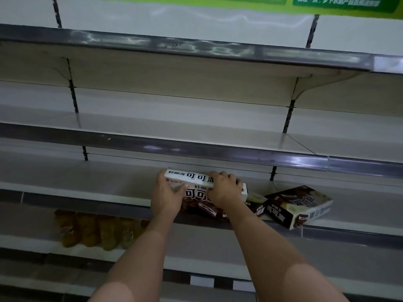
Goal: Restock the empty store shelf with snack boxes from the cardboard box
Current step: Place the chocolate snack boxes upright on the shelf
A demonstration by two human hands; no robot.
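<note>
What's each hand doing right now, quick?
Left hand: grips the left end of the top snack box.
Right hand: curled over the right end of the same box, holding it.

Two stacked snack boxes (197, 188) on the shelf (87, 192), tilted box (301, 205) to their right, packets (93, 229) below left.

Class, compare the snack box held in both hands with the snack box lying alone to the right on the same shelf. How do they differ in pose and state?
The held white-and-brown snack box is gripped by the left hand and right hand; the loose brown snack box is untouched. The held box sits square to the shelf edge; the loose box lies skewed, one corner overhanging. Both carry similar bold lettering.
</note>
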